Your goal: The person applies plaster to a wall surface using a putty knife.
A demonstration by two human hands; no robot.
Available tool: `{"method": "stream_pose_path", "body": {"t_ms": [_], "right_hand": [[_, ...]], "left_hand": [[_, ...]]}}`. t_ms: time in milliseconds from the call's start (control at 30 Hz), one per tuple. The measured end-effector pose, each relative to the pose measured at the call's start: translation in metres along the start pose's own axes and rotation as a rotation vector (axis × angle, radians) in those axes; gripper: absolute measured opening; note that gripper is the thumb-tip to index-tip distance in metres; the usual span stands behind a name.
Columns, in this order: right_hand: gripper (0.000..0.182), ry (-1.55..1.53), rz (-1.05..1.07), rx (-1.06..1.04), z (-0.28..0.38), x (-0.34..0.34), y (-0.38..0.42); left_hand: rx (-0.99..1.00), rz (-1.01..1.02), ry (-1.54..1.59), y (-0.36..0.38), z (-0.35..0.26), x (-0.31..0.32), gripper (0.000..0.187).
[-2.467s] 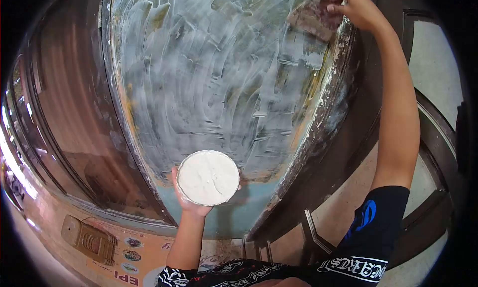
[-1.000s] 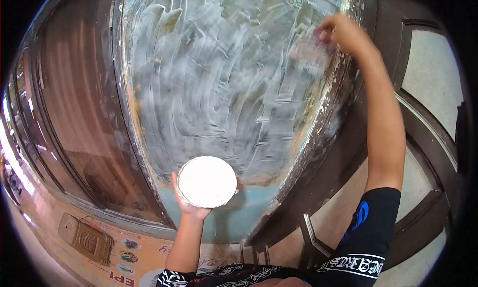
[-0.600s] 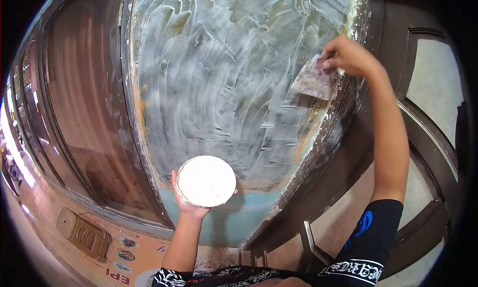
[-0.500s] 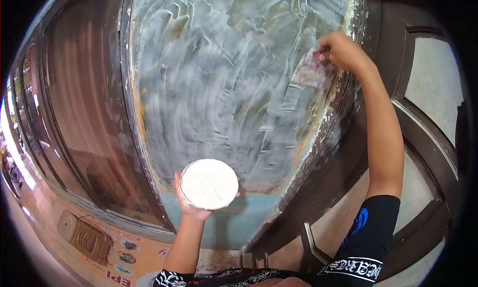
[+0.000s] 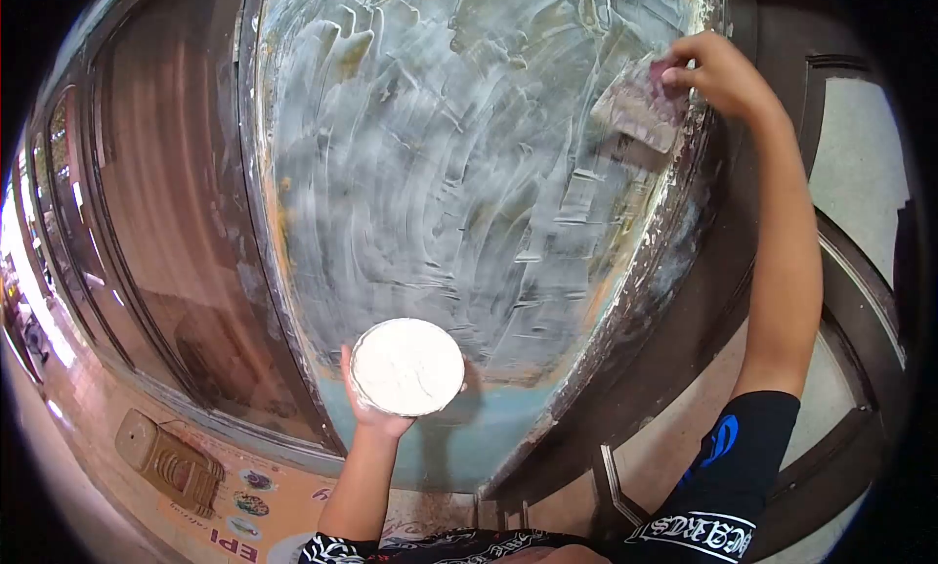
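Observation:
A round container of white paste (image 5: 407,367) rests in my left hand (image 5: 376,415), which grips it from below and the left side. My right hand (image 5: 718,75) pinches a flat, smeared scraper (image 5: 640,107) at its reddish upper edge. The scraper lies against or very close to the upper right of a wall panel (image 5: 420,202) covered in streaky grey-white paste. Below the paste, a strip of the panel shows plain blue-green (image 5: 440,447).
Dark wooden frames with glass (image 5: 166,173) stand at the left. On the right is a dark door with pale panels (image 5: 860,173). A brown plastic stool (image 5: 171,464) and an orange printed banner (image 5: 234,535) are at the lower left.
My right hand has moved up and to the right with the scraper, toward the panel's right edge. My left hand and the container have barely moved.

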State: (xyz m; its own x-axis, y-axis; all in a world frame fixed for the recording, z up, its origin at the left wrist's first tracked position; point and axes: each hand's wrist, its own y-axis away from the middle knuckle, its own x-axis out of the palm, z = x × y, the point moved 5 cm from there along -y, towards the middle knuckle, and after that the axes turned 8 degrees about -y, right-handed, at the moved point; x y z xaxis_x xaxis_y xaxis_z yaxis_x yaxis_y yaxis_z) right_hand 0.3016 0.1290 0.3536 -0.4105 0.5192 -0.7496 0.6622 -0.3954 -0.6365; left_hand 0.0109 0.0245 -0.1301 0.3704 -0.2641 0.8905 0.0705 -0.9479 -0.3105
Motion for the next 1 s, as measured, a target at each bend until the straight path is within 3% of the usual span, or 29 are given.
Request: {"method": "stream_pose_path", "body": {"t_ms": [67, 100, 267, 333, 400, 467, 533, 667, 767, 867, 933, 967, 1000], "right_hand": [[0.021, 0.136, -0.036, 0.054, -0.007, 0.013, -0.003], [0.020, 0.161, -0.198, 0.097, -0.018, 0.010, -0.005], [0.024, 0.210, -0.470, 0.096, -0.048, -0.036, -0.028], [0.022, 0.135, -0.468, 0.188, -0.040, -0.052, -0.025], [0.023, 0.118, -0.425, 0.140, -0.037, -0.052, -0.020], [0.025, 0.112, -0.216, -0.042, -0.023, -0.035, -0.015], [0.024, -0.163, 0.081, 0.142, -0.015, -0.002, -0.009], [0.018, 0.098, -0.051, 0.078, -0.007, 0.023, -0.011], [0.018, 0.241, -0.346, 0.065, -0.026, 0.011, -0.025], [0.020, 0.359, -0.530, 0.039, -0.032, -0.026, -0.028], [0.030, 0.119, -0.543, 0.118, -0.057, -0.057, -0.030], [0.031, 0.238, -0.579, 0.012, -0.062, -0.067, -0.027], [0.028, -0.017, -0.428, 0.010, -0.062, -0.065, -0.026]], "left_hand": [[-0.001, -0.072, 0.059, -0.004, 0.003, -0.003, 0.089], [-0.002, -0.052, 0.100, -0.004, 0.005, 0.002, 0.088], [0.018, -0.049, 0.016, -0.005, 0.009, -0.005, 0.086], [0.014, -0.066, 0.058, -0.003, 0.007, -0.004, 0.086], [0.008, -0.024, 0.043, 0.003, 0.003, 0.003, 0.085], [0.015, -0.013, 0.018, 0.006, -0.001, 0.000, 0.087], [0.029, -0.007, 0.022, 0.007, -0.002, -0.001, 0.087], [0.032, 0.081, 0.077, 0.005, -0.003, 0.003, 0.087], [0.054, -0.049, -0.004, 0.001, -0.002, -0.013, 0.089], [0.028, 0.049, -0.008, 0.005, -0.002, 0.004, 0.088], [0.051, -0.001, -0.037, 0.003, -0.005, -0.005, 0.088], [0.058, -0.007, -0.008, 0.004, -0.007, -0.002, 0.088], [0.065, -0.014, 0.024, 0.005, -0.008, -0.001, 0.088]]}}
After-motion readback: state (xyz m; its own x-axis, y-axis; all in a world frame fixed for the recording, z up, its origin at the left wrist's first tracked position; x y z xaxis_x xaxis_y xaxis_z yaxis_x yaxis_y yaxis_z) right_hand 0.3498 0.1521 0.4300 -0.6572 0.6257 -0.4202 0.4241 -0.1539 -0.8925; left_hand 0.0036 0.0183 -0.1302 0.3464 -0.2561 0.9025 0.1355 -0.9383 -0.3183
